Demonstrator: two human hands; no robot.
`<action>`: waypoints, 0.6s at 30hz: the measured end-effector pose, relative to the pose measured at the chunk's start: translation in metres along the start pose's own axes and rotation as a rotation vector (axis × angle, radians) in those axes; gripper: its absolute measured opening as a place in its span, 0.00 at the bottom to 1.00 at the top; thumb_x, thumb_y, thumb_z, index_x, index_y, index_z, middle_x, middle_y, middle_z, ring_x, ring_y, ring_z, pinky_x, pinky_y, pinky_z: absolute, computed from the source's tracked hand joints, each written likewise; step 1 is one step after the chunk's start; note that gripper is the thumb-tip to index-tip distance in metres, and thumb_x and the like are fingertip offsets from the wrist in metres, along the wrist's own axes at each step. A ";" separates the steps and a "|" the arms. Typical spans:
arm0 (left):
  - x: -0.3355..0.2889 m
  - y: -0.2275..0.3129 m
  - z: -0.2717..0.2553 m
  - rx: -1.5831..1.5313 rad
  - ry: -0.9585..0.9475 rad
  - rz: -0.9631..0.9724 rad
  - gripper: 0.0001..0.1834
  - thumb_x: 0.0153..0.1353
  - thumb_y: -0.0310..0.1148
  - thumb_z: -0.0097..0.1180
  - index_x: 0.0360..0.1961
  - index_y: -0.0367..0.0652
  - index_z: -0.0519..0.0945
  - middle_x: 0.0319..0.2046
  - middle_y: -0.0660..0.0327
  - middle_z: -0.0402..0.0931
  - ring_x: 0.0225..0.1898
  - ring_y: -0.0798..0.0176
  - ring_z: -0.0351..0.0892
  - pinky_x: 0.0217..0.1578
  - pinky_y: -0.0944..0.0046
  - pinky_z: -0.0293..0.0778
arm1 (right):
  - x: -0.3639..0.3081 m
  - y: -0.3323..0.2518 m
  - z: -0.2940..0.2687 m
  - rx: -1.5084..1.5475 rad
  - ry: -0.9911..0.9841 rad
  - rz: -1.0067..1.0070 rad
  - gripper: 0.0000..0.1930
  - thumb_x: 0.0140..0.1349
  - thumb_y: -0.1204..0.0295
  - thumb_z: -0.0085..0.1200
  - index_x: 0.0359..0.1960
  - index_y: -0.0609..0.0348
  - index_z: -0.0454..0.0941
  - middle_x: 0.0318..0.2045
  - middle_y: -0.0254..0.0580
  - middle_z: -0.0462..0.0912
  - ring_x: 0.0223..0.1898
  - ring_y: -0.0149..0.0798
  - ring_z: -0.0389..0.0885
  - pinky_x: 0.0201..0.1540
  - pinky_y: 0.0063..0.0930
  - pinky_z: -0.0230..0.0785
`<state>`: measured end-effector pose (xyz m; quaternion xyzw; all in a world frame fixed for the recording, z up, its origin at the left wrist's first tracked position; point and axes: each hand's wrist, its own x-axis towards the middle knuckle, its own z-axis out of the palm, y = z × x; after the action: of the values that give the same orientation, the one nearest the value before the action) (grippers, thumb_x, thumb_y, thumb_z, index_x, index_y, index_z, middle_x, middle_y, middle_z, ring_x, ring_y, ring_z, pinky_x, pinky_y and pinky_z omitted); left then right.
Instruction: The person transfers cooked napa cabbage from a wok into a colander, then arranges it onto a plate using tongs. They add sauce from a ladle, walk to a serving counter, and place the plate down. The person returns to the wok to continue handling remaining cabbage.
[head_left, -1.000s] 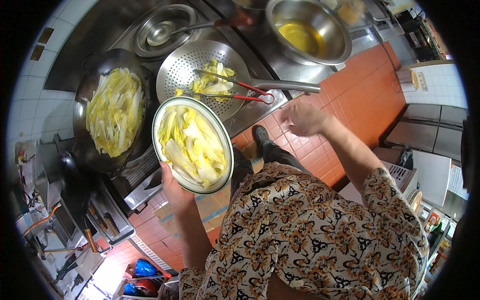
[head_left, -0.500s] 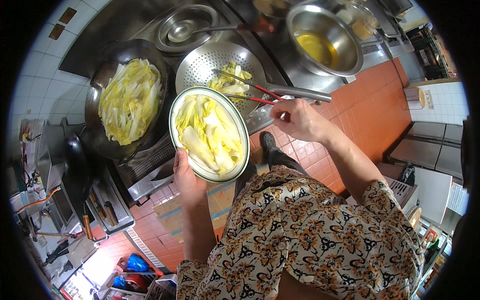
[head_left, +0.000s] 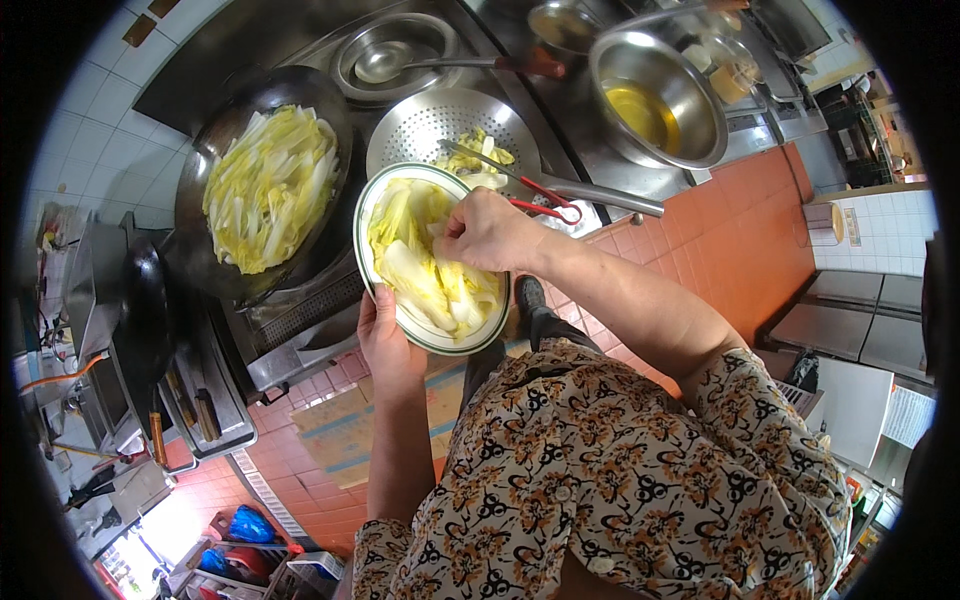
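My left hand (head_left: 390,335) grips the near left rim of a white oval plate (head_left: 428,336) with green edge lines, tilting it. Cut napa cabbage (head_left: 410,275) in pale white and yellow pieces fills the plate. Over the plate's right side, my right hand (head_left: 495,232) has its fingers curled and pinched against the cabbage; its fingertips are partly hidden. Red-handled metal tongs (head_left: 548,193) rest across a perforated steel strainer (head_left: 410,122), which holds a few cabbage pieces. To the left, a black wok (head_left: 190,190) contains a large heap of the same cabbage (head_left: 270,190).
A ladle (head_left: 385,62) lies in a steel bowl behind the strainer. At the back right stands a deep steel pot (head_left: 695,130) with yellow liquid. A tray with knives (head_left: 208,415) sits at left. Flattened cardboard (head_left: 340,435) covers some red floor tiles.
My right hand has let go of the tongs, leaving them on the strainer, and moved left onto the cabbage on the plate. The plate has shifted slightly right in view.
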<state>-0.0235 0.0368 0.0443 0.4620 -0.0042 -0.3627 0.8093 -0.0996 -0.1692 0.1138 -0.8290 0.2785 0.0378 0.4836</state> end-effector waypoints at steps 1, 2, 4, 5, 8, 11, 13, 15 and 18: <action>-0.002 0.002 0.003 0.001 -0.008 0.001 0.22 0.80 0.37 0.49 0.67 0.34 0.72 0.64 0.49 0.76 0.62 0.52 0.79 0.63 0.49 0.76 | 0.001 0.000 0.001 0.032 -0.001 -0.002 0.16 0.56 0.64 0.66 0.32 0.70 0.87 0.25 0.56 0.87 0.28 0.40 0.86 0.38 0.34 0.79; -0.003 0.003 0.004 0.001 -0.016 0.003 0.22 0.79 0.36 0.49 0.67 0.34 0.72 0.63 0.49 0.76 0.62 0.52 0.79 0.63 0.49 0.76 | 0.001 0.001 0.001 0.064 -0.002 -0.004 0.16 0.55 0.64 0.66 0.32 0.69 0.88 0.26 0.58 0.87 0.30 0.44 0.88 0.40 0.35 0.80; -0.004 0.002 0.004 -0.054 -0.018 0.006 0.21 0.79 0.34 0.51 0.65 0.33 0.74 0.61 0.51 0.78 0.60 0.55 0.81 0.62 0.53 0.77 | 0.001 -0.002 0.001 0.118 0.002 -0.012 0.15 0.54 0.64 0.66 0.32 0.68 0.88 0.26 0.59 0.86 0.30 0.47 0.88 0.42 0.36 0.81; -0.004 0.001 0.002 -0.082 -0.020 0.008 0.20 0.78 0.33 0.52 0.64 0.32 0.75 0.60 0.52 0.80 0.58 0.57 0.81 0.61 0.55 0.78 | 0.000 -0.006 -0.001 0.140 0.007 -0.017 0.15 0.54 0.64 0.66 0.32 0.68 0.88 0.26 0.59 0.86 0.30 0.47 0.88 0.41 0.36 0.80; -0.005 0.000 -0.002 -0.087 -0.022 -0.025 0.20 0.78 0.33 0.52 0.64 0.32 0.75 0.60 0.51 0.79 0.59 0.57 0.81 0.61 0.55 0.78 | 0.005 -0.013 -0.003 0.176 0.055 -0.079 0.14 0.56 0.65 0.64 0.33 0.68 0.88 0.26 0.58 0.86 0.30 0.47 0.88 0.41 0.37 0.80; -0.006 -0.002 -0.004 -0.077 -0.022 -0.049 0.20 0.79 0.33 0.51 0.65 0.32 0.74 0.60 0.51 0.79 0.59 0.57 0.81 0.61 0.55 0.78 | 0.019 -0.016 -0.004 0.114 0.157 -0.112 0.13 0.57 0.67 0.62 0.35 0.67 0.89 0.27 0.59 0.87 0.30 0.49 0.89 0.41 0.37 0.81; -0.008 -0.001 -0.002 -0.091 -0.053 -0.054 0.20 0.79 0.33 0.50 0.64 0.32 0.74 0.61 0.51 0.79 0.59 0.56 0.81 0.61 0.55 0.78 | 0.026 -0.011 -0.003 0.045 0.262 -0.143 0.13 0.58 0.68 0.61 0.38 0.65 0.89 0.30 0.59 0.88 0.31 0.51 0.89 0.42 0.39 0.81; -0.010 -0.001 -0.001 -0.104 -0.067 -0.058 0.20 0.79 0.33 0.49 0.64 0.32 0.74 0.61 0.51 0.78 0.59 0.56 0.81 0.61 0.55 0.78 | 0.025 -0.007 -0.006 -0.030 0.353 -0.236 0.12 0.58 0.69 0.61 0.37 0.65 0.89 0.30 0.58 0.88 0.31 0.50 0.89 0.41 0.38 0.81; -0.011 -0.003 -0.003 -0.107 -0.053 -0.059 0.21 0.80 0.35 0.47 0.66 0.32 0.73 0.62 0.50 0.77 0.61 0.54 0.80 0.63 0.53 0.76 | 0.010 -0.003 -0.015 -0.007 0.349 -0.254 0.10 0.59 0.71 0.61 0.36 0.65 0.88 0.29 0.55 0.88 0.31 0.48 0.89 0.41 0.36 0.81</action>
<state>-0.0322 0.0442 0.0437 0.4082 0.0075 -0.3982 0.8214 -0.0932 -0.1845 0.1208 -0.8531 0.2509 -0.1665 0.4261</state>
